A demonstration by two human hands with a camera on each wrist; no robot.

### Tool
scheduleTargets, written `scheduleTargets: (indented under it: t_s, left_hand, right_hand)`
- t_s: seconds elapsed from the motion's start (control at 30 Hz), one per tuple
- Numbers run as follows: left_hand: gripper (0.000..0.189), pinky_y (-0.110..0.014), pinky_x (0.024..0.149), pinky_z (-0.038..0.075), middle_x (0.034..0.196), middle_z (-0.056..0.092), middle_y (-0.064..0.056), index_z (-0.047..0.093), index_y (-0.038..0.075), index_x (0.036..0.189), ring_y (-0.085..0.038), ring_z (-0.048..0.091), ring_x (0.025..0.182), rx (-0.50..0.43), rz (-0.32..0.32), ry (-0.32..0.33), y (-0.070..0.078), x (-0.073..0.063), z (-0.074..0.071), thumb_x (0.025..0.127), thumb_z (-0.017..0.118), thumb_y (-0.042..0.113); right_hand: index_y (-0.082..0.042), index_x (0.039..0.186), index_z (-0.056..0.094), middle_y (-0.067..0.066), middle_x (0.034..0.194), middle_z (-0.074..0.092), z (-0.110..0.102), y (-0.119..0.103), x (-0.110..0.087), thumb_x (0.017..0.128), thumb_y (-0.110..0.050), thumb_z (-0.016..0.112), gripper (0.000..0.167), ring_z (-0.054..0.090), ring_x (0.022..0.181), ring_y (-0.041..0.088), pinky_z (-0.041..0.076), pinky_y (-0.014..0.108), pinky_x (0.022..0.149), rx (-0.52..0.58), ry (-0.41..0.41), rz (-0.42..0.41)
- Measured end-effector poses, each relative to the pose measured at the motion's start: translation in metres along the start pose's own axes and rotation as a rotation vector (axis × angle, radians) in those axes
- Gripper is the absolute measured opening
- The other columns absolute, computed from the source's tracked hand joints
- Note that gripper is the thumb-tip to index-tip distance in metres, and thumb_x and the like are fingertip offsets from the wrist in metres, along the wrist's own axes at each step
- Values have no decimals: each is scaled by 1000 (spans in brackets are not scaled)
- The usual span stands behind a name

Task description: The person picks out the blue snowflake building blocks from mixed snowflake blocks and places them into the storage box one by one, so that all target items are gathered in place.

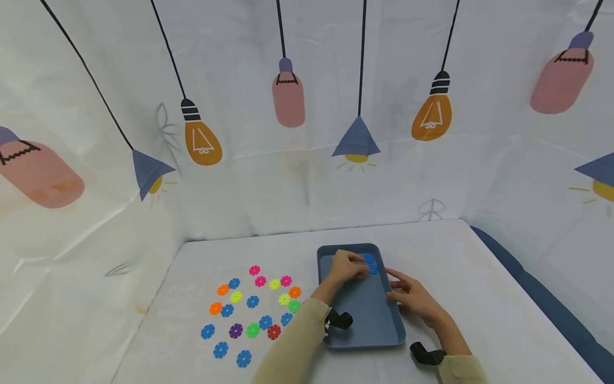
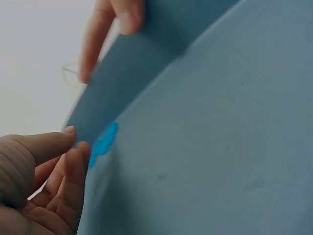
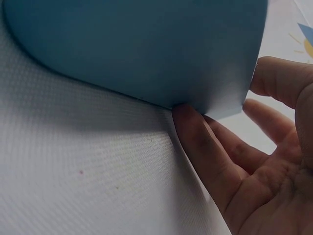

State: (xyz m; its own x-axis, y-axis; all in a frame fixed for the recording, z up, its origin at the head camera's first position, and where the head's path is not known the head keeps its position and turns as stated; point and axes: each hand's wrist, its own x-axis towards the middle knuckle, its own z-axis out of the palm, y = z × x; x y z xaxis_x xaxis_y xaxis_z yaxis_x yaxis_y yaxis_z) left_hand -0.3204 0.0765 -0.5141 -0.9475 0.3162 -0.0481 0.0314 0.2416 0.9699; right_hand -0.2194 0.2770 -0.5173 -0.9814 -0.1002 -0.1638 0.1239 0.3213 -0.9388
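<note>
A blue-grey tray lies on the white table. Two blue flower-shaped discs sit near its far right corner. Just left of these discs, my left hand reaches over the tray with loosely bent fingers. In the left wrist view a blue disc lies beyond the fingertips, and I see nothing between thumb and fingers. My right hand rests its fingertips against the tray's right side. The right wrist view shows those fingers touching the tray wall.
Left of the tray, several flower-shaped discs are scattered, among them a purple disc, a red disc and an orange disc. Some lie close to the left sleeve. A white curtain printed with lamps stands behind the table.
</note>
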Motion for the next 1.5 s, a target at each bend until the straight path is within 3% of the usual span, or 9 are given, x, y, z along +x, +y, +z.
scheduleTargets:
  t_s: [0.27, 0.53, 0.77, 1.1, 1.23, 1.5]
  left_hand:
    - [24, -28, 58, 57, 73, 70, -5, 72, -4, 104, -25, 70, 65, -6, 84, -38, 14, -20, -34, 83, 77, 6]
    - [29, -30, 61, 58, 77, 69, -5, 70, -6, 108, -17, 68, 63, -8, 81, -17, 4, -43, -69, 84, 76, 9]
    - [27, -31, 62, 58, 79, 70, -7, 71, -5, 107, -20, 69, 66, 28, 83, -7, -6, -64, -96, 85, 76, 10]
    - [14, -28, 62, 58, 80, 65, -3, 74, 5, 97, -16, 67, 65, 165, -16, 14, -17, -97, -129, 87, 74, 16]
    - [15, -28, 62, 57, 82, 65, -1, 74, 6, 96, -16, 65, 66, 243, 0, 4, -23, -111, -141, 87, 74, 18]
    - [14, -28, 61, 55, 82, 65, 4, 76, 10, 91, -15, 60, 73, 349, 0, -7, -37, -130, -159, 84, 77, 21]
  right_hand:
    - [-14, 150, 38, 29, 136, 47, -1, 0, 1, 89, -16, 70, 69, 53, 118, 37, 53, 44, 82, -30, 8, 8]
    - [-15, 151, 37, 30, 138, 44, -4, 4, 2, 89, -17, 70, 70, 48, 123, 42, 53, 46, 85, -41, 5, 17]
    - [-14, 151, 35, 30, 136, 46, -4, 5, 1, 89, -17, 70, 72, 53, 117, 38, 54, 44, 82, -30, 3, 17]
    - [-15, 152, 33, 32, 139, 41, 0, 5, 4, 90, -19, 70, 73, 46, 124, 43, 53, 46, 85, -29, -18, 5]
    - [-15, 152, 33, 32, 140, 42, 1, 5, 5, 90, -19, 69, 72, 45, 125, 43, 53, 46, 85, -24, -24, 2]
    - [-13, 152, 33, 30, 134, 48, 2, 6, 6, 90, -16, 70, 72, 57, 112, 35, 55, 43, 80, 9, -30, 0]
